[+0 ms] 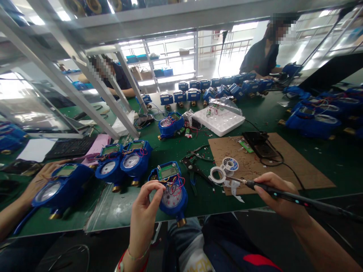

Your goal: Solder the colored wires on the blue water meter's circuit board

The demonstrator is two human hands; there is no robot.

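**Soldering the wires on the open water meter**

We have the blue water meter [171, 190] at the near edge of the green bench [326, 158], its cover off and a small display board standing above the dial with red, yellow and blue wires [176, 182] looping across it. Our left hand [144, 209] pinches at the left side of that bundle, thumb and forefinger narrowed together; we cannot tell whether they grip a single wire or a strand of solder, since the view is too small there. Our right hand [279, 198] is closed in a pen grip round the soldering iron [272, 192], whose tip points left and sits well apart from the meter, near a roll of tape [217, 174] and a solder spool [230, 164] on the cardboard sheet [283, 166].

To do this step well, we judge that the left fingers should steady the lead close to its pad while staying clear of the hot tip. The iron has to cross over the pliers [195, 168] lying between it and the meter, so we lift it rather than drag it, and we watch that its cord does not snag the tape. We touch the joint only briefly, since the plastic housing and the neighbouring wires sit just beside it.

To our left, another person's hand [42, 179] holds a separate meter [61, 187], and two more meters [123, 162] stand between us.
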